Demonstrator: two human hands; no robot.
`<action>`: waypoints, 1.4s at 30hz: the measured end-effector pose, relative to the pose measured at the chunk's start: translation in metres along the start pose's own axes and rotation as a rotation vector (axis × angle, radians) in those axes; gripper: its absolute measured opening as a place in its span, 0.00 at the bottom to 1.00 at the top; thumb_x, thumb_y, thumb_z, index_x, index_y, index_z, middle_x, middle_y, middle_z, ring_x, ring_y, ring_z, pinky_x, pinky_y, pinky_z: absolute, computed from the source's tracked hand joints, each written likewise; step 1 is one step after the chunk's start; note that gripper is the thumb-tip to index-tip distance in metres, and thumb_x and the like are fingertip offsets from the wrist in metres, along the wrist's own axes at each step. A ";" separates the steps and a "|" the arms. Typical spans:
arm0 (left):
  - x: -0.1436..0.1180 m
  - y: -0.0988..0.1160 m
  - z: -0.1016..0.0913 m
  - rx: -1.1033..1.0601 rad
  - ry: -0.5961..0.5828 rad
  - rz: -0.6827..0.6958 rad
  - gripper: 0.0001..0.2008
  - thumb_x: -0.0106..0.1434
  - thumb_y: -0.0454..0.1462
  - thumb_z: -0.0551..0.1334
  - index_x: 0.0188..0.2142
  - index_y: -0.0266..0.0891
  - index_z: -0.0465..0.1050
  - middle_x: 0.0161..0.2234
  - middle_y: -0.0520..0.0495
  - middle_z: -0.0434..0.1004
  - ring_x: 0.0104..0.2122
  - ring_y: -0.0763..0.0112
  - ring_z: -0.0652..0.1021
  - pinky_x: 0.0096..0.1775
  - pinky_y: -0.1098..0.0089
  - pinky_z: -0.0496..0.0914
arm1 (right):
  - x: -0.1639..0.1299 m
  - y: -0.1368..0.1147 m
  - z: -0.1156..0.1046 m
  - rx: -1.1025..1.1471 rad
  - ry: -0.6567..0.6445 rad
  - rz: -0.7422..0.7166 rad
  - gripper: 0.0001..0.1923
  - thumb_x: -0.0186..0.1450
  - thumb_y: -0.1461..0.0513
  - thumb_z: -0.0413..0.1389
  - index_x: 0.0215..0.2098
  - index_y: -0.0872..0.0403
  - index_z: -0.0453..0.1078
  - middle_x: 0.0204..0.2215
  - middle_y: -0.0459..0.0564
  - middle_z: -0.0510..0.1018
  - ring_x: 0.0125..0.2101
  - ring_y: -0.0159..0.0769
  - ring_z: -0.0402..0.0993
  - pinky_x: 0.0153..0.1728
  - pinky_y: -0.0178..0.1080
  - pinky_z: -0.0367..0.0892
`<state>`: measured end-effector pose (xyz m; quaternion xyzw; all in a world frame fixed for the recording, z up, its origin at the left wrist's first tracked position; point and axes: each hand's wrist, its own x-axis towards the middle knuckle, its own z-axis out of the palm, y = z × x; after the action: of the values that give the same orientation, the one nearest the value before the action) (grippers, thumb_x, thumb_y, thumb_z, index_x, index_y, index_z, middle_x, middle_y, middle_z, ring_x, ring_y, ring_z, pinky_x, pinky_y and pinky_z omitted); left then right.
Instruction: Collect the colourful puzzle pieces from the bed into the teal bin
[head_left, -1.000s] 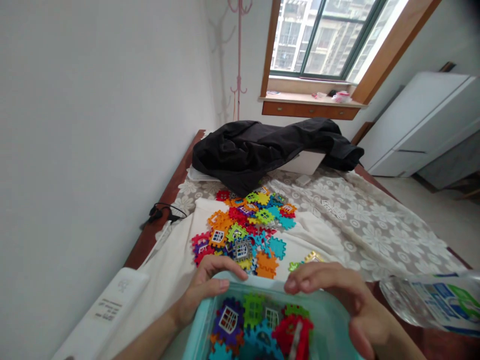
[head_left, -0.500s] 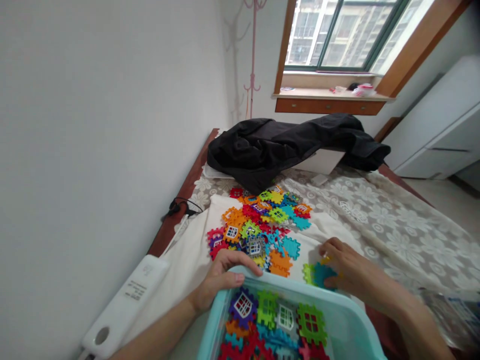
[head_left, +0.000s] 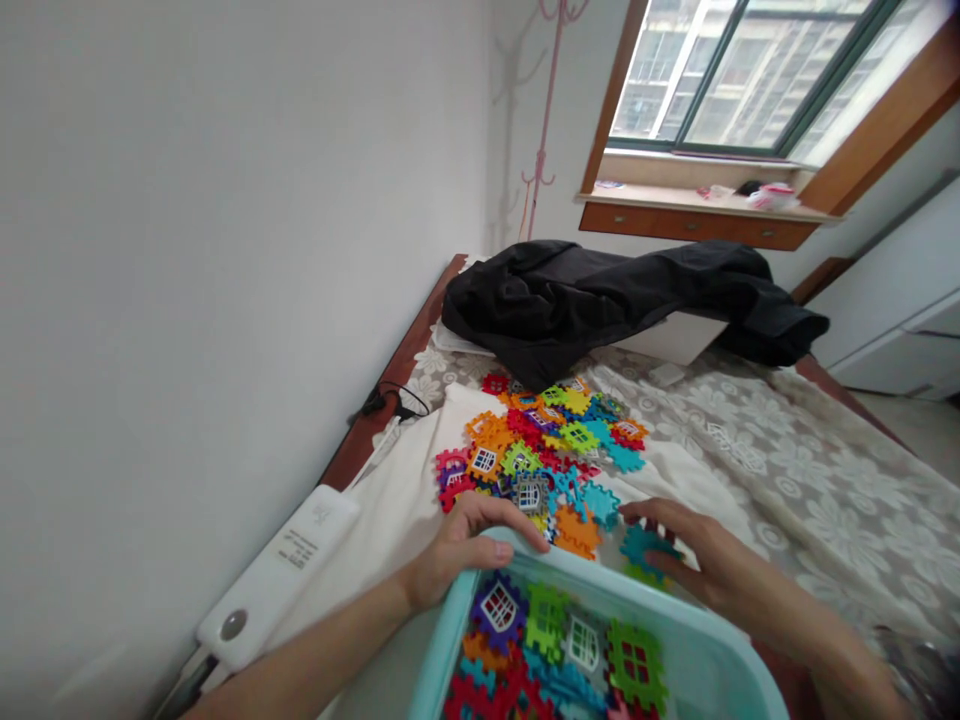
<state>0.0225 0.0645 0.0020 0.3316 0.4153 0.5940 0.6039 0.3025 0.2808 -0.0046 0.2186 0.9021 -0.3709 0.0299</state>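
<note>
My left hand (head_left: 474, 545) is closed on the near-left rim of a light teal plastic tub (head_left: 585, 568), fingers over the edge. Inside the tub lie notched plastic building tiles, among them a purple tile (head_left: 499, 610) with a white window and a lime tile (head_left: 636, 662). My right hand (head_left: 694, 550), just beyond the tub's right side, has its thumb and curled fingers around a teal tile (head_left: 646, 543). A lime tile (head_left: 646, 575) shows beneath it, partly hidden by the tub rim. An orange tile (head_left: 576, 530) lies close by, left of that hand.
A pile of colourful tiles (head_left: 540, 440) spreads over a white cloth (head_left: 397, 510). Behind it lies a black garment (head_left: 600, 300) over a white box (head_left: 679, 338). A white power strip (head_left: 281, 575) rests along the left wall. Patterned fabric (head_left: 787, 450) covers the right.
The view has shifted, so the scene sits further right. My right hand has moved nearer the pile, and the teal tile has turned with it. Yellow bits by its fingers no longer show.
</note>
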 end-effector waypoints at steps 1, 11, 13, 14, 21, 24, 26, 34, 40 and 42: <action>0.001 0.000 0.000 0.023 -0.002 0.017 0.16 0.53 0.44 0.71 0.39 0.39 0.88 0.32 0.44 0.85 0.30 0.69 0.78 0.31 0.73 0.68 | 0.000 0.000 0.003 -0.007 -0.005 -0.018 0.26 0.71 0.55 0.57 0.66 0.45 0.67 0.64 0.55 0.73 0.61 0.49 0.71 0.64 0.49 0.65; 0.005 0.004 0.000 0.076 -0.026 0.067 0.16 0.53 0.43 0.69 0.39 0.37 0.88 0.33 0.42 0.84 0.31 0.65 0.77 0.31 0.72 0.70 | 0.024 0.013 0.028 -0.100 -0.115 -0.011 0.14 0.62 0.59 0.60 0.47 0.48 0.75 0.45 0.52 0.79 0.40 0.43 0.80 0.41 0.40 0.73; 0.005 0.004 0.000 0.075 -0.027 0.064 0.17 0.53 0.43 0.70 0.39 0.37 0.88 0.33 0.41 0.85 0.31 0.65 0.77 0.31 0.72 0.69 | 0.023 0.010 0.028 -0.102 -0.099 -0.031 0.12 0.61 0.61 0.60 0.44 0.49 0.74 0.44 0.52 0.79 0.40 0.42 0.79 0.41 0.40 0.73; 0.005 0.003 0.000 0.072 -0.027 0.056 0.17 0.53 0.44 0.70 0.39 0.37 0.88 0.33 0.41 0.85 0.31 0.65 0.78 0.31 0.72 0.69 | 0.022 0.009 0.028 -0.102 -0.093 -0.040 0.12 0.61 0.61 0.59 0.44 0.49 0.74 0.44 0.52 0.79 0.40 0.42 0.79 0.41 0.40 0.73; 0.004 0.000 -0.001 0.059 -0.013 0.025 0.17 0.53 0.44 0.70 0.39 0.37 0.88 0.32 0.42 0.85 0.30 0.66 0.77 0.31 0.71 0.69 | 0.022 0.007 0.032 -0.185 -0.005 -0.062 0.11 0.67 0.62 0.55 0.47 0.48 0.72 0.46 0.54 0.81 0.43 0.44 0.81 0.43 0.41 0.75; 0.004 0.002 0.000 0.061 -0.014 0.044 0.17 0.53 0.44 0.70 0.38 0.36 0.88 0.32 0.42 0.84 0.30 0.67 0.77 0.31 0.71 0.69 | 0.025 0.007 0.030 -0.257 0.128 -0.054 0.14 0.72 0.61 0.50 0.53 0.48 0.72 0.51 0.56 0.80 0.48 0.46 0.81 0.47 0.45 0.76; 0.004 0.003 0.000 0.060 -0.021 0.046 0.16 0.54 0.44 0.70 0.38 0.36 0.88 0.32 0.42 0.84 0.30 0.66 0.77 0.31 0.71 0.69 | 0.025 0.007 0.029 -0.264 0.181 -0.048 0.15 0.74 0.58 0.48 0.54 0.48 0.72 0.53 0.57 0.79 0.50 0.47 0.81 0.49 0.47 0.76; 0.004 0.005 -0.001 0.096 -0.033 0.051 0.17 0.54 0.44 0.69 0.39 0.37 0.88 0.33 0.42 0.84 0.31 0.65 0.78 0.32 0.71 0.70 | 0.015 0.013 0.038 -0.263 0.136 -0.033 0.33 0.60 0.59 0.63 0.63 0.48 0.69 0.63 0.60 0.72 0.57 0.53 0.76 0.55 0.50 0.75; 0.003 0.008 0.001 0.105 -0.016 0.025 0.17 0.54 0.44 0.69 0.39 0.38 0.88 0.33 0.42 0.85 0.32 0.64 0.78 0.33 0.71 0.70 | 0.021 0.020 0.039 -0.358 0.238 -0.106 0.32 0.62 0.65 0.56 0.65 0.47 0.67 0.64 0.58 0.72 0.60 0.52 0.74 0.58 0.53 0.74; 0.003 0.008 0.002 0.104 -0.005 0.019 0.17 0.53 0.45 0.70 0.38 0.38 0.88 0.33 0.42 0.85 0.32 0.64 0.78 0.34 0.70 0.70 | 0.023 0.020 0.036 -0.390 0.285 -0.106 0.35 0.63 0.66 0.54 0.68 0.47 0.63 0.66 0.56 0.70 0.62 0.51 0.73 0.59 0.53 0.74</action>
<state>0.0201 0.0681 0.0098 0.3680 0.4409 0.5764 0.5813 0.2856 0.2774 -0.0489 0.2111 0.9620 -0.1560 -0.0755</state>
